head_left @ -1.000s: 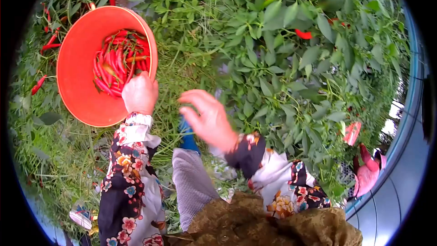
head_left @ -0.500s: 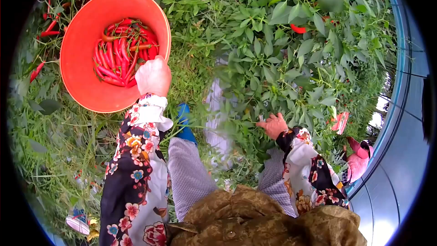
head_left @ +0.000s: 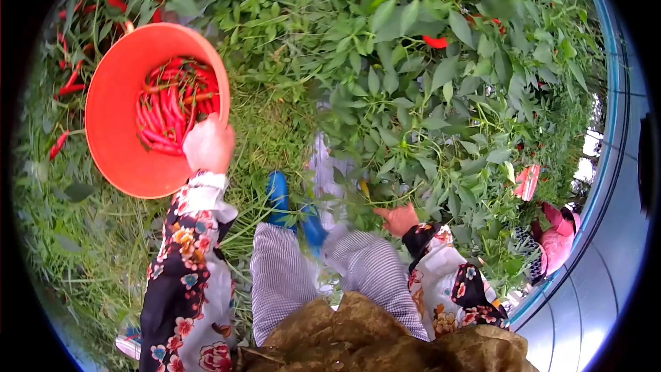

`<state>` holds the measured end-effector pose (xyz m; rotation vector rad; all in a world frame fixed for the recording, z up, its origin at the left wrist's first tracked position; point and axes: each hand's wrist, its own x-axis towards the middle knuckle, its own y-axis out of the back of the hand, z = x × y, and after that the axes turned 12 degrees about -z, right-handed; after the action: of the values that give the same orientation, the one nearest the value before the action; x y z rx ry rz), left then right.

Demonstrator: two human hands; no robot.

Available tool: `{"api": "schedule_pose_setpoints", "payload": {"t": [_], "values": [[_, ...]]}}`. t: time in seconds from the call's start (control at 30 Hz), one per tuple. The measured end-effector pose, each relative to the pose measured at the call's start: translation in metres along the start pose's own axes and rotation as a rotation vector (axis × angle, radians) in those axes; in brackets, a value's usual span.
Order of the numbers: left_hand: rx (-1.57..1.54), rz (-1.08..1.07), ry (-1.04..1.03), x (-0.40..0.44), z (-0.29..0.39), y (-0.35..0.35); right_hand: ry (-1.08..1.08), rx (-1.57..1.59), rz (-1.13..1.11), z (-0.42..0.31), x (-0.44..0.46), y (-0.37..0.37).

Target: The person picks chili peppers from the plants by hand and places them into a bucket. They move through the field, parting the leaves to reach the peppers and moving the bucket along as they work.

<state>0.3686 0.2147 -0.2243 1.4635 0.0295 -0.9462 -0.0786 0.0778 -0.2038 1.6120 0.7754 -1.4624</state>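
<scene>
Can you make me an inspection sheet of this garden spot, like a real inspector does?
Surface: green grassy ground with a pale strip between the greenery.
Job's things: round, orange-red, plastic-looking bucket, holding long, thin red chillies.
Clutter: red-and-white object among leafy green plants; too small to identify.
Grippers: bare left hand grips the bucket's rim; bare right hand is low by the plants, whether holding anything, can't tell.
Cables: nothing seen for certain.
Surroundings: person in pink and smooth blue surface, both at right.

Peppers [head_left: 164, 114] in bucket [head_left: 113, 127] | bucket left of boots [head_left: 278, 196] | co-worker [head_left: 556, 246] far right
</scene>
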Motion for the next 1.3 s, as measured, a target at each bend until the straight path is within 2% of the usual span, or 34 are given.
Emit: {"api": "schedule_pose_setpoints", "payload": {"t": [0.1, 0.17, 0.27, 0.33, 0.4, 0.47, 0.5, 0.53, 0.6, 0.7, 0.8, 0.83, 0.93, 1.0, 1.07, 1.1, 1.13, 1.2, 1.23, 1.27, 1.3], "values": [[0.084, -0.022, 0.038, -0.004, 0.006, 0.006, 0.041, 0.022, 0.098, -0.028, 0.012, 0.008], [0.112, -0.036, 0.041, -0.006, 0.008, 0.008, 0.089, 0.007, 0.202, -0.045, 0.008, 0.040], [0.113, -0.003, 0.063, -0.003, 0.001, 0.001, -0.040, -0.151, 0.284, -0.077, 0.005, 0.085], [0.118, -0.005, 0.074, -0.007, 0.003, 0.005, 0.121, 0.038, 0.610, -0.076, -0.016, 0.138], [0.118, -0.014, 0.102, -0.006, 0.001, 0.003, 0.254, 0.279, 0.777, -0.052, -0.038, 0.206], [0.099, -0.029, 0.132, -0.006, 0.004, 0.005, 0.355, 0.669, 1.160, -0.006, -0.027, 0.253], [0.091, -0.037, 0.147, -0.006, 0.005, 0.006, 0.281, 1.013, 1.187, 0.018, -0.012, 0.268], [0.097, -0.042, 0.158, -0.007, 0.005, 0.007, 0.204, 1.342, 1.116, 0.047, -0.005, 0.285], [0.102, -0.046, 0.176, -0.006, 0.005, 0.006, 0.179, 1.897, 1.152, 0.089, 0.014, 0.307], [0.082, -0.037, 0.153, -0.008, 0.003, 0.007, 0.058, 2.010, 1.104, 0.114, 0.027, 0.329], [0.049, -0.039, 0.148, -0.009, 0.005, 0.009, 0.173, 2.140, 1.274, 0.110, 0.035, 0.342], [0.062, -0.028, 0.152, -0.010, 0.006, 0.011, 0.263, 2.170, 1.297, 0.112, 0.037, 0.345], [0.062, -0.049, 0.172, -0.010, 0.007, 0.013, 0.298, 2.088, 1.295, 0.120, 0.034, 0.339], [0.060, -0.045, 0.163, -0.011, 0.006, 0.011, 0.268, 2.046, 1.200, 0.107, 0.000, 0.337], [0.054, -0.042, 0.162, -0.010, 0.007, 0.013, 0.307, 2.156, 1.188, 0.113, -0.011, 0.329], [0.048, -0.039, 0.167, -0.011, 0.008, 0.012, 0.470, 2.205, 1.141, 0.134, 0.000, 0.314], [0.042, -0.036, 0.173, -0.011, 0.007, 0.012, 0.625, 2.344, 0.958, 0.146, -0.004, 0.309], [0.031, -0.019, 0.156, -0.011, 0.007, 0.009, 0.630, 2.469, 0.817, 0.133, -0.047, 0.319], [0.041, -0.021, 0.163, -0.013, 0.009, 0.010, 0.847, 2.422, 0.696, 0.145, -0.050, 0.306], [0.052, -0.022, 0.168, -0.012, 0.009, 0.011, 0.589, 2.391, 0.945, 0.123, -0.069, 0.321], [0.041, -0.072, 0.174, -0.012, 0.007, 0.011, 0.649, 2.192, 1.020, 0.111, -0.092, 0.328]]}}
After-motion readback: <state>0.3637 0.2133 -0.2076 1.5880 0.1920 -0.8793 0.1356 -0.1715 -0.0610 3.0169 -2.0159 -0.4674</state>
